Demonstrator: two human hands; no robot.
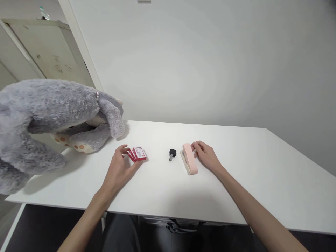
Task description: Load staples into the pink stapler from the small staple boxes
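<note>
My left hand [121,170] is around a few small red-and-white boxes [139,153], which lean against each other on the white table. Its thumb runs along their near side and the fingers curve over the left end. A pink stapler [190,159] with a cream base lies to the right of centre. Beside its right edge, my right hand [206,155] has bent, slightly parted fingers, with the fingertips at the stapler's side and not wrapped round it. Between boxes and stapler lies a key [172,154] with a black head and metal blade.
A large grey plush toy [57,105] takes up the table's left end. Behind the white table [249,168] rises a plain pale wall [183,63]. A worn metal cabinet [47,49] with a bottle [44,13] on top stands at the far left.
</note>
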